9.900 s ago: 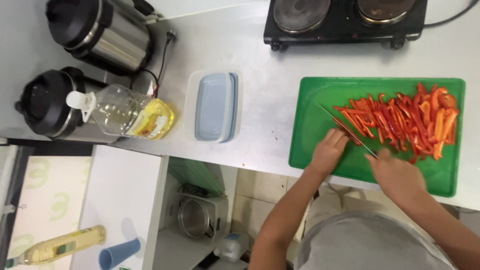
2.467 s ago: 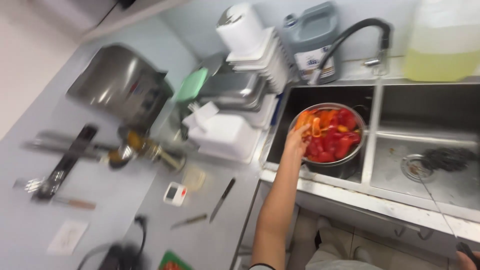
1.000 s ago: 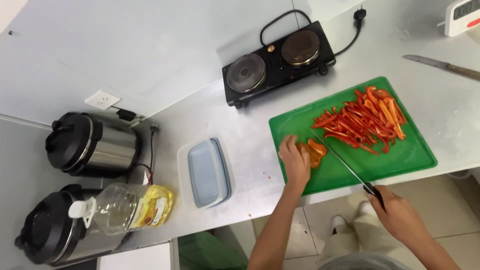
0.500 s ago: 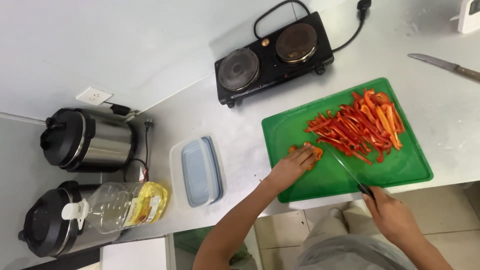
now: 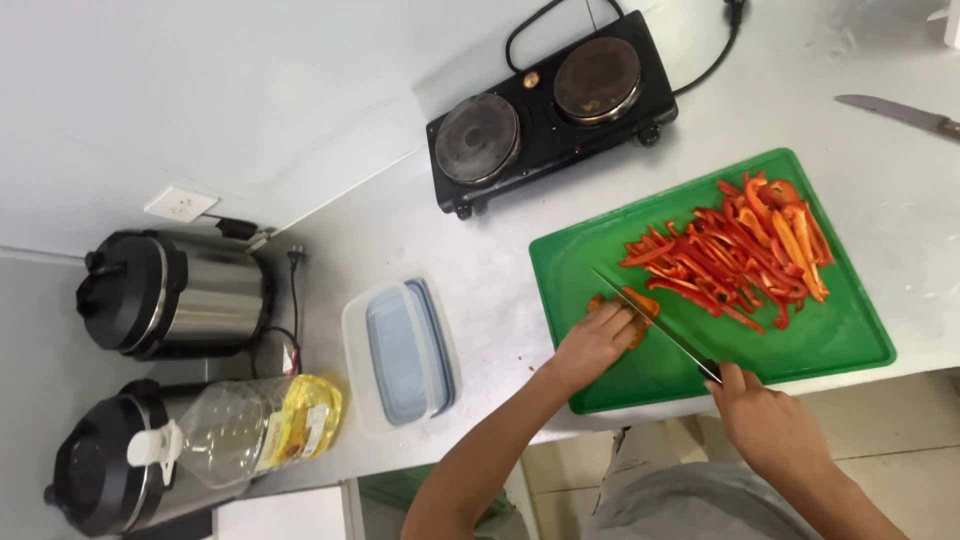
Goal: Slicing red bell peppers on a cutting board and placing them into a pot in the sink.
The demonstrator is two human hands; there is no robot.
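Observation:
A green cutting board (image 5: 840, 345) lies on the white counter. A heap of red pepper strips (image 5: 745, 250) covers its upper right part. My left hand (image 5: 592, 342) presses an uncut piece of red pepper (image 5: 640, 302) down at the board's left side. My right hand (image 5: 765, 420) grips the black handle of a kitchen knife (image 5: 655, 325). Its blade slants up to the left and rests against the pepper piece by my left fingers.
A black two-plate electric hob (image 5: 548, 112) stands behind the board. Stacked clear plastic containers (image 5: 400, 355) lie to the left, beside a lying oil bottle (image 5: 250, 432) and two steel urns (image 5: 170, 292). A second knife (image 5: 900, 115) lies at the far right.
Between 2.5 s and 1 s ago the view swung from a sink with a bowl of peppers back to the board. Since then my left hand has set a pepper piece down and the knife has come onto it.

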